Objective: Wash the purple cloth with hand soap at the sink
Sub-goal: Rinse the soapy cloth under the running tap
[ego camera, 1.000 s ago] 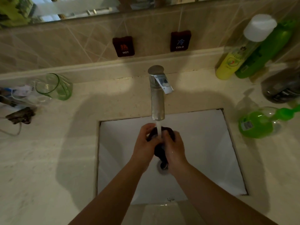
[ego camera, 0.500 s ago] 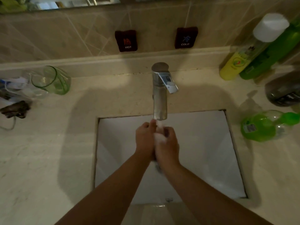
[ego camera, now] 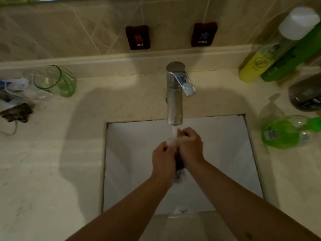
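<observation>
I see both hands over sink (ego camera: 225,153) middle, under tap (ego camera: 174,101) water — left hand (ego camera: 163,157) and right hand (ego camera: 191,146) curled tight around dark purple cloth (ego camera: 179,162), squeezed between them.

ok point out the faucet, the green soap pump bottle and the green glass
faucet (ego camera: 174,101), head view, on the spout's upper side
green soap pump bottle (ego camera: 284,134), head view, on its body
green glass (ego camera: 59,82), head view, on its side wall

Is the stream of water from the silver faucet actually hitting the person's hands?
Touching. The head view shows the water stream landing between the left hand and right hand, splashing white on their fingers.
</observation>
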